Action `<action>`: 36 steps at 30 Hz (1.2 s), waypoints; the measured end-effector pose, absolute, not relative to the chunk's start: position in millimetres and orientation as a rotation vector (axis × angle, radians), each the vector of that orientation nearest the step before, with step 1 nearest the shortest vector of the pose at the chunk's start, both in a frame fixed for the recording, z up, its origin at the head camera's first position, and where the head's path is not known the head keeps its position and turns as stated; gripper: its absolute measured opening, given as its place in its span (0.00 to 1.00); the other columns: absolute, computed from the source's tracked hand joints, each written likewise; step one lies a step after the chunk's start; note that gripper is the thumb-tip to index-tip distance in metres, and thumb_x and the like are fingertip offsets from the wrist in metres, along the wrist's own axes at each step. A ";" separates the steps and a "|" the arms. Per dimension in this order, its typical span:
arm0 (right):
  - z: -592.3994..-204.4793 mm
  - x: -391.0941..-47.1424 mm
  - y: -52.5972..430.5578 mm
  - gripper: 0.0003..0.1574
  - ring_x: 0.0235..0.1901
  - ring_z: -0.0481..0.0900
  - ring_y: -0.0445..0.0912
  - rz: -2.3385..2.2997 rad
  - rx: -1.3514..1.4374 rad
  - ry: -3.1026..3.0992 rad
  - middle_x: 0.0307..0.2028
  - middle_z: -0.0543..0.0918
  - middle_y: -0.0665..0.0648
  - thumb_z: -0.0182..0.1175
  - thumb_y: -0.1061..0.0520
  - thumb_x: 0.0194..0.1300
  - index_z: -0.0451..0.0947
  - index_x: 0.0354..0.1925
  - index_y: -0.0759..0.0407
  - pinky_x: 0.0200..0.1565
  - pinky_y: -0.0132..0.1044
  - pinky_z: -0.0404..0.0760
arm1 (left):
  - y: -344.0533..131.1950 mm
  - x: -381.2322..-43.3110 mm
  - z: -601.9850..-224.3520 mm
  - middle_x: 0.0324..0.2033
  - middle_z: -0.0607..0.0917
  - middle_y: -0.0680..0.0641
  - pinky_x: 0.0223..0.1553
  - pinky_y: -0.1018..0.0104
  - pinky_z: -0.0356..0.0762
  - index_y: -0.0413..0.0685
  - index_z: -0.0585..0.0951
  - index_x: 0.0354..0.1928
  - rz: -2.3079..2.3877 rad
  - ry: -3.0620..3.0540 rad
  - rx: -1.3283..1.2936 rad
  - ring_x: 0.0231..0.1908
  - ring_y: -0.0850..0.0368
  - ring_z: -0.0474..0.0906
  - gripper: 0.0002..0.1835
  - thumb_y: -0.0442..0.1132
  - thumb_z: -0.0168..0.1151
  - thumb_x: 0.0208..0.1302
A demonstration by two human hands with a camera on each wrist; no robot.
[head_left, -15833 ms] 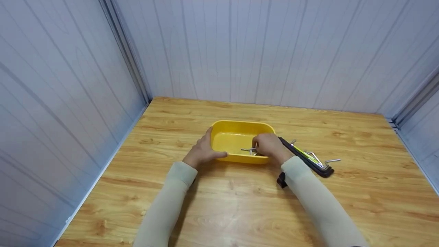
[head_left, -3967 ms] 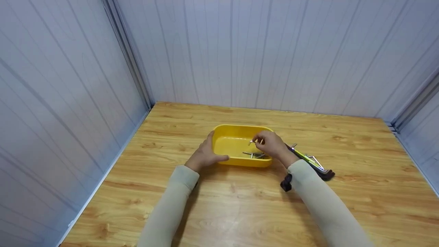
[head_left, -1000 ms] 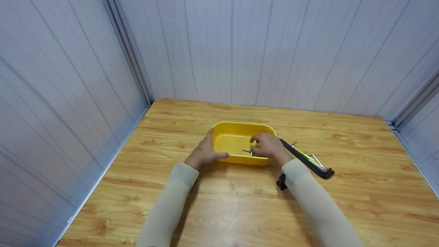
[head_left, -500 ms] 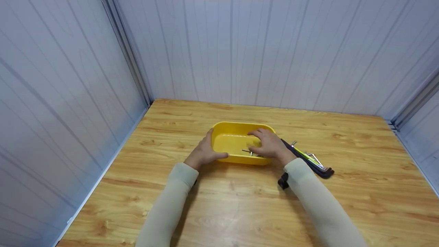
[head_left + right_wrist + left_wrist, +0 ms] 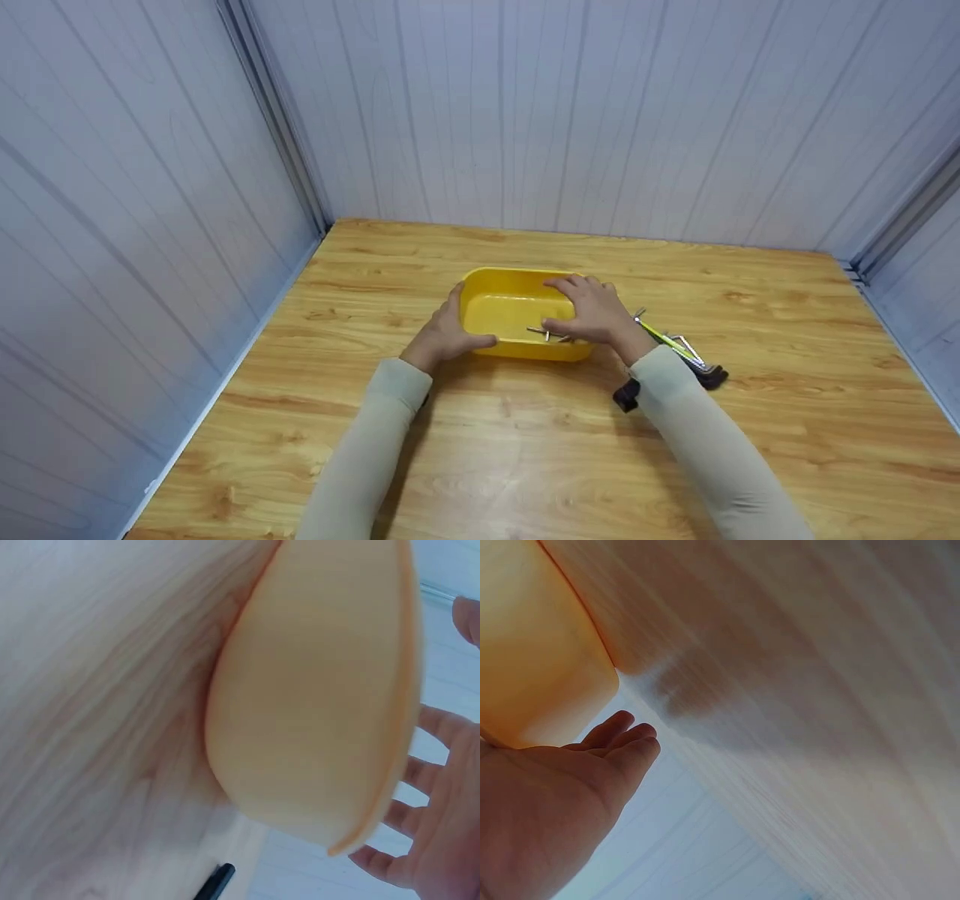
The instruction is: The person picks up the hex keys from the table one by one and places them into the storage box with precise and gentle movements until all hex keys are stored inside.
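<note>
A yellow plastic box sits on the table with several small silver hex keys at its front right inside corner. My left hand holds the box's left end, thumb along the front rim; in the left wrist view its palm lies against the box wall. Over the right end hovers my right hand, fingers spread and nothing in them. The right wrist view has these fingers by the box rim. Part of the right wall and some keys are hidden under the right hand.
To the right of the box lie black L-shaped hex keys, a yellow-green strip and silver hex keys, partly behind the right forearm. White panel walls stand behind and beside the wooden table.
The right hand, pinching a small hex key over the box 4 s ago, has risen and spread its fingers toward the right rim. A loose key seen earlier at far right is gone. The left hand stays.
</note>
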State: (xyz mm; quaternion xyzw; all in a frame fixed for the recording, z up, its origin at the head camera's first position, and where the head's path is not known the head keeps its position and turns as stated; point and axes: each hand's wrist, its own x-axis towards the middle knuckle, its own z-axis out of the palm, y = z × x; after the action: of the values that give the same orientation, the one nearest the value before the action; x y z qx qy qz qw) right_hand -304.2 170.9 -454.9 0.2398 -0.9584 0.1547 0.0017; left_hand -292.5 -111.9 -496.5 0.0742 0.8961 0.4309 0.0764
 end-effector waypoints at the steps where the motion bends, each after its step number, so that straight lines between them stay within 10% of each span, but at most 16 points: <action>1: -453.3 -303.5 172.9 0.52 0.62 0.67 0.60 0.485 0.750 -2.999 0.65 0.70 0.59 0.54 0.20 0.53 0.64 0.69 0.43 0.57 0.61 0.62 | -112.3 -292.2 -496.5 0.66 0.67 0.42 0.63 0.53 0.64 0.55 0.42 0.76 1.293 2.684 0.222 0.56 0.48 0.70 0.67 0.61 0.75 0.39; 36: -433.7 -293.1 287.0 0.31 0.40 0.81 0.57 0.390 0.487 -3.075 0.44 0.84 0.63 0.59 0.36 0.60 0.78 0.53 0.54 0.42 0.56 0.76 | -112.3 -292.8 -498.5 0.66 0.67 0.43 0.62 0.52 0.64 0.56 0.42 0.76 1.295 2.696 0.243 0.57 0.48 0.69 0.66 0.61 0.75 0.41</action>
State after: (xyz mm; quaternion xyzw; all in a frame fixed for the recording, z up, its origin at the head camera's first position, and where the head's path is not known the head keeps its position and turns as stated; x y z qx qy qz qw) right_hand -293.1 287.0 -433.7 0.1554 -0.9800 0.1241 0.0020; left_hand -292.8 -112.3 -498.5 0.0809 0.8963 0.4304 0.0702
